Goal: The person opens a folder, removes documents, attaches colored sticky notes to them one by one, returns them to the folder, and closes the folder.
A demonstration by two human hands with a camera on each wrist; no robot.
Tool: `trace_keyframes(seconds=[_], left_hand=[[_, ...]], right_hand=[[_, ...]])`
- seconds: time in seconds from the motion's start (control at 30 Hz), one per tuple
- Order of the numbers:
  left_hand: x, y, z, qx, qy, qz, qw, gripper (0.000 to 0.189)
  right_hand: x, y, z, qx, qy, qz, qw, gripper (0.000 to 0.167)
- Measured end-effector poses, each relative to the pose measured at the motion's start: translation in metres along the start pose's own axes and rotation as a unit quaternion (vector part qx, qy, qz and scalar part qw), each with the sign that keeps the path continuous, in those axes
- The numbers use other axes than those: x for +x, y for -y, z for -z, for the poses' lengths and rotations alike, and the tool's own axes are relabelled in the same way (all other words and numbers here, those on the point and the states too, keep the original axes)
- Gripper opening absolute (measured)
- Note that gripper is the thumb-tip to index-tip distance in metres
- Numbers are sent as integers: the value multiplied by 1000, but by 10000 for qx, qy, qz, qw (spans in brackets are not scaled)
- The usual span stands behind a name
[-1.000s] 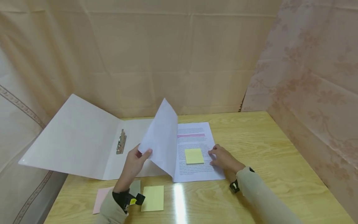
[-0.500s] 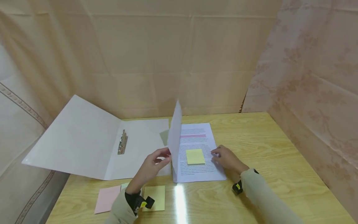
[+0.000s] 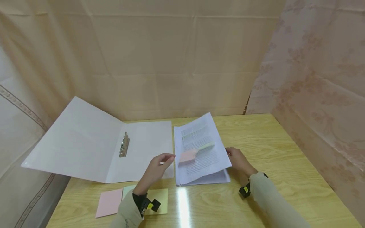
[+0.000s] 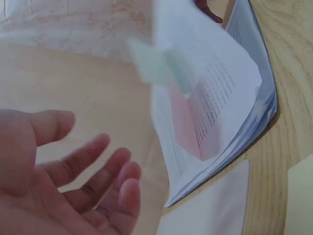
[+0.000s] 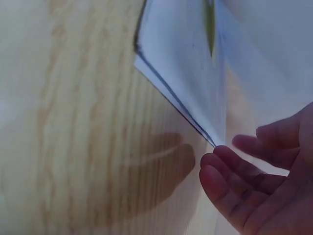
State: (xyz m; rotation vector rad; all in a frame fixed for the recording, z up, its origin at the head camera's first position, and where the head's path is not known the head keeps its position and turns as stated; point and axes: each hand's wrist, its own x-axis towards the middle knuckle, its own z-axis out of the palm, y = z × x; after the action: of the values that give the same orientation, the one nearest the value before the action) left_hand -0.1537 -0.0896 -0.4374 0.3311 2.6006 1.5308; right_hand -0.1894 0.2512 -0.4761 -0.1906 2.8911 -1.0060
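Observation:
A stack of printed sheets (image 3: 185,177) lies right of the open folder. Its top page (image 3: 216,126) curves in the air above the rest, with a pink sticky note (image 3: 187,156) and a green sticky note (image 3: 206,146) on it. My left hand (image 3: 155,171) hovers just left of the stack; in the left wrist view its fingers are loosely bent and hold nothing. At the stack's right edge is my right hand (image 3: 239,161), partly behind the page, its fingertips (image 5: 222,152) right at the sheets' corner. Between the sheets shows a yellow sliver (image 5: 209,29).
The white folder (image 3: 148,139) lies open at left, its cover (image 3: 74,142) tilted up and a metal clip (image 3: 124,145) near the spine. Pink (image 3: 109,202), green (image 3: 127,190) and yellow (image 3: 162,199) sticky notes lie in front. Curtains hang behind and beside the table (image 3: 285,177).
The page that my left hand held up has swung over to the right, covering the yellow sticky pad. My left hand has let go of it and moved right; my right hand has shifted slightly right.

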Motion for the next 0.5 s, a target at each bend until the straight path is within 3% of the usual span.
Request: trace_keyframes(seconds=[0.3, 0.5], left_hand=[[13, 10, -10, 574, -36, 594, 9966, 31], [21, 13, -18, 828, 167, 1043, 9909, 42]], right_hand=[[1, 0, 4, 271, 365, -850, 9953, 40], [3, 2, 0, -54, 611, -1004, 9931, 42]])
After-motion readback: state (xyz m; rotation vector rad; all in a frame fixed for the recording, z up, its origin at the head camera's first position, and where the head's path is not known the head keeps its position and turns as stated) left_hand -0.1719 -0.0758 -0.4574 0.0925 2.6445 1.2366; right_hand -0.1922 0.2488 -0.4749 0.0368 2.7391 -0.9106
